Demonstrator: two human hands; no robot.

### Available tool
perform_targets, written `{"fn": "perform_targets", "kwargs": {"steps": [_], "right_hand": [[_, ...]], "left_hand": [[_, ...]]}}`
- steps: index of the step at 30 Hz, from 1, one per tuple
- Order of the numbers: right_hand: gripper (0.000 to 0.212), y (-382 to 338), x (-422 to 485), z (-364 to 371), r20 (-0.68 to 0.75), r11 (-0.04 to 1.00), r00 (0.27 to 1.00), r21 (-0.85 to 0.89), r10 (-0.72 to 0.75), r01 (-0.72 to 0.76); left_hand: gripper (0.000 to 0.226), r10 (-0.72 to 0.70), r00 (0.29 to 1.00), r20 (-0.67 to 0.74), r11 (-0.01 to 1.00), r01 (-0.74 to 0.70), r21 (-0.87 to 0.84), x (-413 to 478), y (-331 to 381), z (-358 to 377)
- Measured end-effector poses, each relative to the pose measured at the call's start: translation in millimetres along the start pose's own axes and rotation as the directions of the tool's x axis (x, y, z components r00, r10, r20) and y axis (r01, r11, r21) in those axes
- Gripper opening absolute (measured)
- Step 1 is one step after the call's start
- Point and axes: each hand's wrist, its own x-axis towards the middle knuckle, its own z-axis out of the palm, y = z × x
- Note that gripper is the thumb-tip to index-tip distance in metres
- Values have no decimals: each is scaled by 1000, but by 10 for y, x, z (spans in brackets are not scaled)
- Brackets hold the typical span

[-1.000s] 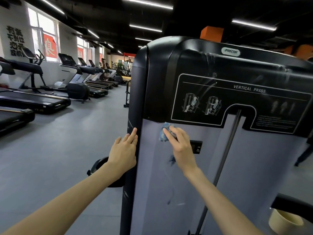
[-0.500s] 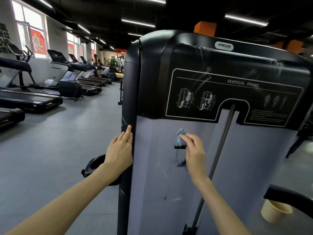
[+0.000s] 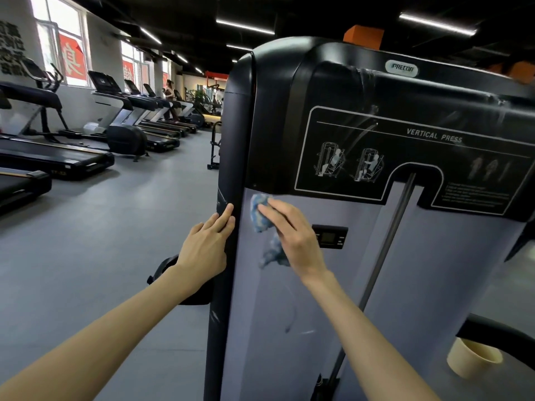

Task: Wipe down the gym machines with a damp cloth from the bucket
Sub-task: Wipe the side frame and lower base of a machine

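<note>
Cloth (image 3: 262, 215) is getting pressed onto Vertical Press panel (image 3: 434, 270) under right hand (image 3: 292, 235), fingers flat. Display (image 3: 330, 236) just right of grip is risking drips from wet cloth.

Both forearms reach forward; left hand (image 3: 207, 250) lies flat, fingers straight; right hand (image 3: 295, 235) presses, fingers extended.

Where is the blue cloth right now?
In the head view's middle, the right hand presses the blue cloth on the grey panel, just under the black placard, left of the small display.
</note>
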Motion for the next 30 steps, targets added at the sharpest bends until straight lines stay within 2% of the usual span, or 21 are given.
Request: {"fn": "perform_targets", "kwargs": {"steps": [3,7,9,11,13,14,16,19,21,23,27,28,30], "right_hand": [[33,-41,189,236,26,987,989,-62,-144,145],[46,29,-248,477,196,955,947,-101,-256,279],[44,-6,-638,581,335,918,884,-114,-325,381],[39,-59,-989,692,496,851,773,-117,-396,512],[39,-67,-1078,747,565,779,692,-131,-450,613],[44,-45,-1008,740,539,772,697,-129,-472,622],[58,38,-709,658,393,814,781,-123,-485,567],[51,154,-137,372,134,926,945,-198,-298,320],[47,195,-44,303,32,967,981,-163,-191,194],[53,211,-310,389,77,975,983,-136,-169,178],[93,206,-1173,591,331,923,906,-188,-262,335],[95,213,-1298,604,369,902,881,-195,-296,385],[86,246,-1326,557,399,871,843,-178,-361,458]], "left_hand": [[80,60,998,3,998,-59,-23,2,-121,-11],[76,115,993,5,993,-115,-1,34,-274,-18],[76,124,992,20,992,-124,19,43,-304,-19],[77,124,992,34,992,-125,26,51,-311,-29],[78,113,993,37,993,-114,38,55,-314,-45],[78,111,993,31,993,-112,44,55,-320,-42],[78,109,994,11,993,-109,40,51,-330,-12],[78,106,994,-14,994,-106,10,49,-329,60],[77,108,993,-37,994,-109,-15,49,-324,82],[76,104,994,-43,994,-106,-33,40,-298,88],[76,95,994,-50,994,-97,-49,37,-277,71],[76,93,994,-48,994,-96,-58,32,-273,66],[76,90,995,-42,994,-93,-65,17,-253,49]]}}
